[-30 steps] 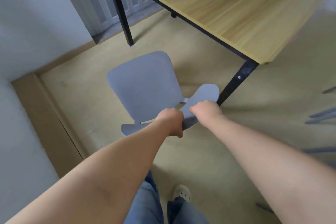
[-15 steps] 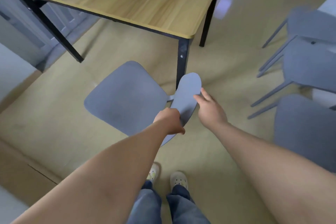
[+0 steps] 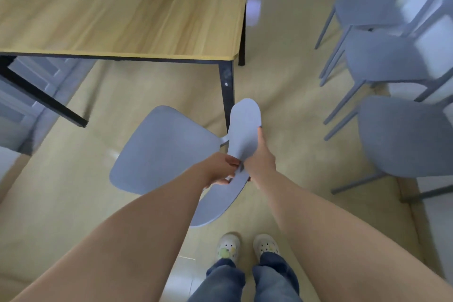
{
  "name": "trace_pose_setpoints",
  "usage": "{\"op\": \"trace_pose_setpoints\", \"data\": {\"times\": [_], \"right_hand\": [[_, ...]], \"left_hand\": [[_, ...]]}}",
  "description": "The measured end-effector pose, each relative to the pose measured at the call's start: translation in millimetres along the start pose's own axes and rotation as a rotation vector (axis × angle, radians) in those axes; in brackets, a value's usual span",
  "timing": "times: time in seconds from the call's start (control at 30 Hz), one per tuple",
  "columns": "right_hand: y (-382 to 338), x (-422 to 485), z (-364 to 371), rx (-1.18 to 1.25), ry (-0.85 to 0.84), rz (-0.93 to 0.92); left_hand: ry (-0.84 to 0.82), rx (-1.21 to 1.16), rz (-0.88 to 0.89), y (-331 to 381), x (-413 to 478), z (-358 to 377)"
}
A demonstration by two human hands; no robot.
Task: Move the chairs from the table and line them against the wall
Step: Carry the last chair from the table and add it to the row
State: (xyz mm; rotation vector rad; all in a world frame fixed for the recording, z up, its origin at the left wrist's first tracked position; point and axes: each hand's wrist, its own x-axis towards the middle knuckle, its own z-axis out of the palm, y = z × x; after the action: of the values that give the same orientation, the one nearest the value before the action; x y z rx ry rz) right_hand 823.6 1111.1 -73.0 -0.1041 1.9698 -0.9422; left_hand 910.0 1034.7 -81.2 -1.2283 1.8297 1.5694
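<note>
Both hands on one grey chair (image 3: 166, 152), held just off the near right corner of the desk (image 3: 122, 7). Left hand (image 3: 218, 170) closed around the near edge of the chair's backrest (image 3: 235, 162), fingers (image 3: 231, 162) curled over the rim and pinching it against the thumb below. Right hand (image 3: 259, 159) laid along the backrest's far side, fingers pressed together and stretched up toward its rounded top. Seat turned away from the desk corner, toward the left; chair legs hidden under the seat, so lifted or standing: cannot tell. Black desk leg (image 3: 226, 91) directly behind the backrest's top. To the right of the desk, well apart from it, three more grey chairs (image 3: 392, 61) lined up side by side along a white wall (image 3: 431, 46), somewhat blurred, apparently with backs to it. Below the held chair, two pale shoes (image 3: 247, 247) and blue trouser legs on the yellowish floor (image 3: 73, 191).
</note>
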Motion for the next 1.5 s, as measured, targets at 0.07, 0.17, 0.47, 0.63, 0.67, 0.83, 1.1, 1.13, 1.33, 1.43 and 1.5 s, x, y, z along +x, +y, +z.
{"op": "trace_pose_setpoints", "data": {"times": [0.07, 0.17, 0.47, 0.63, 0.67, 0.83, 1.1, 1.13, 1.33, 1.43, 1.5], "right_hand": [[6.8, 0.2, 4.7, -0.013, 0.121, 0.013], [17.3, 6.8, -2.1, 0.039, 0.230, 0.098], [44.1, 7.6, -65.3, -0.021, 0.326, 0.111], [59.8, -10.1, -124.4, -0.076, 0.399, 0.165], [68.1, -15.8, -139.3, -0.075, 0.417, 0.183], [120.6, -40.3, -186.9, 0.026, 0.464, 0.285], [204.2, -73.5, -249.1, 0.179, 0.539, 0.378], [213.3, -77.3, -256.3, 0.181, 0.552, 0.386], [236.6, -102.5, -286.7, 0.175, 0.658, 0.438], [238.0, -114.1, -290.2, 0.155, 0.722, 0.474], [240.1, -119.8, -289.6, 0.150, 0.760, 0.501]], "left_hand": [[-0.022, -0.023, -0.007, 1.7, -1.0, 0.2], [-0.024, -0.025, -0.007, 5.3, 3.3, 4.7], [0.031, 0.212, 0.043, 40.1, 22.9, 36.0], [-0.035, 0.338, 0.093, 72.8, 25.7, 80.4], [-0.049, 0.354, 0.105, 80.6, 25.6, 92.2], [-0.117, 0.423, 0.155, 113.3, 25.5, 153.1], [-0.229, 0.595, 0.248, 158.9, 9.9, 269.2], [-0.242, 0.611, 0.259, 162.5, 7.1, 280.3], [-0.318, 0.722, 0.327, 171.4, 2.2, 316.7], [-0.362, 0.789, 0.357, 170.4, -0.8, 322.5], [-0.384, 0.831, 0.380, 170.2, -1.3, 323.8]]}}
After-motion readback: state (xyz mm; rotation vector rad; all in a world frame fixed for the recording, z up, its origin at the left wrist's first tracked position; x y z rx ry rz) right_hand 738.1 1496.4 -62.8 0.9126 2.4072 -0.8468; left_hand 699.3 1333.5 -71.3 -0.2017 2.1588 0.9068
